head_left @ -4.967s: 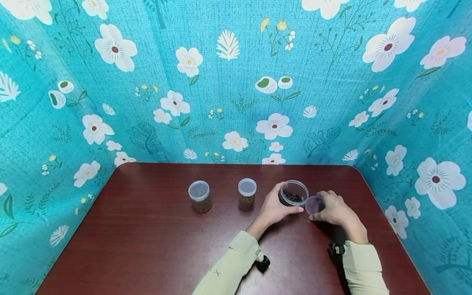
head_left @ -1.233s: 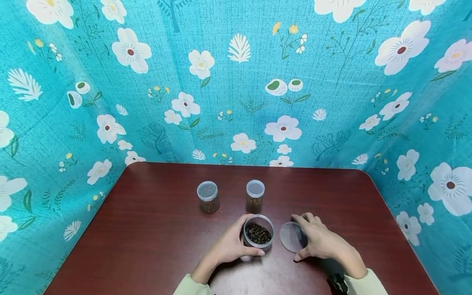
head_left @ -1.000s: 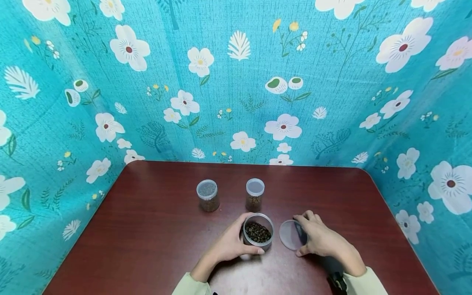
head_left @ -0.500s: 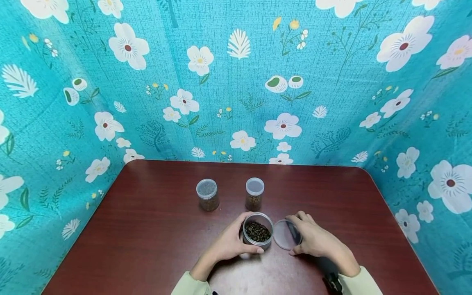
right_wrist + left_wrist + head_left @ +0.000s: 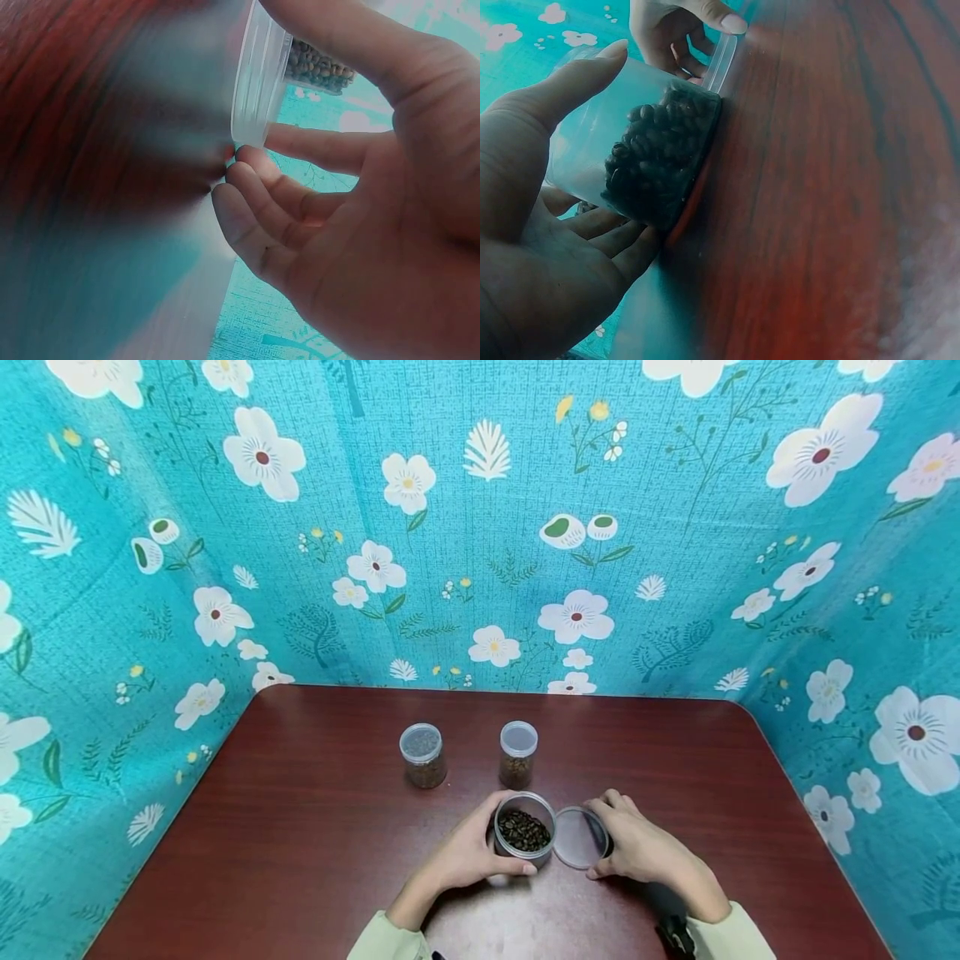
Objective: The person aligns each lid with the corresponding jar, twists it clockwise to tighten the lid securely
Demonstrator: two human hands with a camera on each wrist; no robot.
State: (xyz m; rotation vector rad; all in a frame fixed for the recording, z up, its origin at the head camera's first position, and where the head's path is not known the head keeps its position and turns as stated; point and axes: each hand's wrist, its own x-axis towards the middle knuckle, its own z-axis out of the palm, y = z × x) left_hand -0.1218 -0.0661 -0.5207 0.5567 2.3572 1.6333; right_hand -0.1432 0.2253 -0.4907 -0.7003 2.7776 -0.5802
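My left hand [image 5: 474, 853] grips a clear plastic jar [image 5: 592, 142] by its side, thumb at the front and fingers behind. The jar stands upright on the table with its top uncovered, and dark coffee beans [image 5: 523, 832] show inside. Right beside it lies a round, clear lid [image 5: 576, 838], flat on the table. My right hand [image 5: 645, 843] holds this lid by its rim, between thumb and fingers, as the right wrist view also shows with the lid [image 5: 255, 82] low against the tabletop.
Behind the hands stand two lidded jars with brown contents: a wider one [image 5: 424, 768] on the left and a narrower one [image 5: 517, 767] near the middle. The dark red table [image 5: 300, 827] ends at a blue flowered cloth [image 5: 465, 593] at the back and sides.
Since five seconds ago, both hands have brought the jar and lid nearer and leftward, and the lid now lies flat. In the last second the right hand has slid the lid left, up to the jar.
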